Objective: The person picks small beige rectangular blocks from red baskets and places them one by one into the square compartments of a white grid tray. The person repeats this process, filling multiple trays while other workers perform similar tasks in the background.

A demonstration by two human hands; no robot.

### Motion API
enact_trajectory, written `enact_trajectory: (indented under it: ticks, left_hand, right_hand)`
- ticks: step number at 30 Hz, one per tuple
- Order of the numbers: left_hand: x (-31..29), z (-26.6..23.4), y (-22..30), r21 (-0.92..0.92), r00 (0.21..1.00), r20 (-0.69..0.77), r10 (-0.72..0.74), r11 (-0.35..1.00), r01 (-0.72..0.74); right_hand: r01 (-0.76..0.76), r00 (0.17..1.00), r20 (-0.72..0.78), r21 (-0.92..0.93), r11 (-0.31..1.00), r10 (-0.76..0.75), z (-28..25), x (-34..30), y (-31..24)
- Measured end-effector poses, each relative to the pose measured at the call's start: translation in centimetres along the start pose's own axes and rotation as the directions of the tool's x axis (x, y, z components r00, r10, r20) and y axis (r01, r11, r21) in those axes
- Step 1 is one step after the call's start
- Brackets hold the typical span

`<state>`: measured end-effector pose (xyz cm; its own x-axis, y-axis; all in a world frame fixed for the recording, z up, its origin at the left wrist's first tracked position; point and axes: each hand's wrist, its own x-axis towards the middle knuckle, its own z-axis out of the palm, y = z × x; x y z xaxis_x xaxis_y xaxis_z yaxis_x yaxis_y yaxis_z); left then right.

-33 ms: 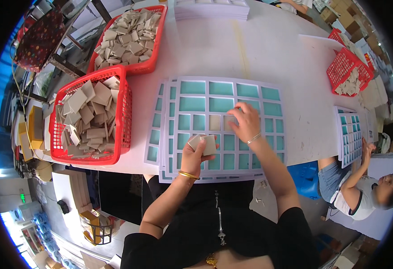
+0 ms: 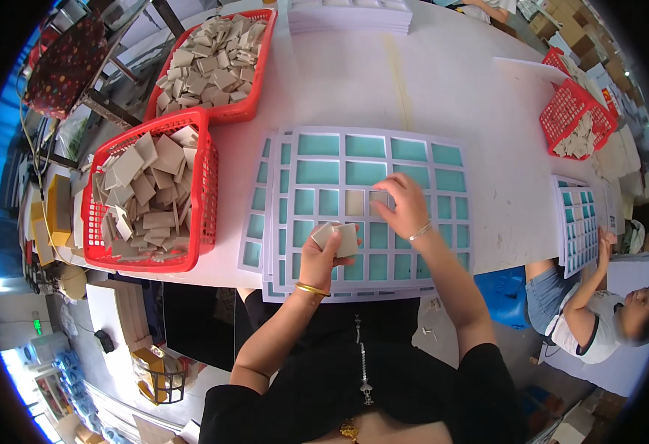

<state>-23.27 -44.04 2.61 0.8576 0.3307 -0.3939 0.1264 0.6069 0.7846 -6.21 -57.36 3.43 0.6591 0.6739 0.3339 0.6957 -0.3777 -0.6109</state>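
My left hand (image 2: 323,255) is closed around a few beige square tiles (image 2: 345,238), with the thumb lying on top of them. It hovers over the near part of a white frame tray (image 2: 365,164) with teal-bottomed compartments. Another beige tile (image 2: 355,202) sits flat in a compartment in the tray's middle row. In the compartment just right of it, the curved fingers and thumb of my right hand (image 2: 407,206) close about a pale tile (image 2: 376,201), which they partly cover. More such trays lie stacked underneath, jutting out to the left.
Two red baskets (image 2: 206,166) heaped with beige tiles stand at the left. Further white trays (image 2: 350,18) are piled at the far edge. On the right are red baskets (image 2: 561,111) of tiles and a person (image 2: 598,318) holding a similar tray (image 2: 579,226).
My right hand has shifted very slightly toward me, its fingers still at the same compartment. My left hand and its tiles look unchanged.
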Motion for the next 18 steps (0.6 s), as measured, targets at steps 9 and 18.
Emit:
enact_trajectory:
  ticks: [9, 18]
  left_hand:
    - [1.7, -0.9, -3.9, 0.269, 0.942, -0.032, 0.334, 0.910, -0.314]
    - [2.4, 0.0, 0.6, 0.822, 0.893, 0.167, 0.417, 0.441, -0.360]
  right_hand:
    - [-0.244, 0.968, 0.169, 0.453, 0.857, 0.186, -0.3, -4.2, -3.4]
    - [-0.348, 0.934, 0.211, 0.363, 0.865, 0.288, -1.0, -5.4, 0.0]
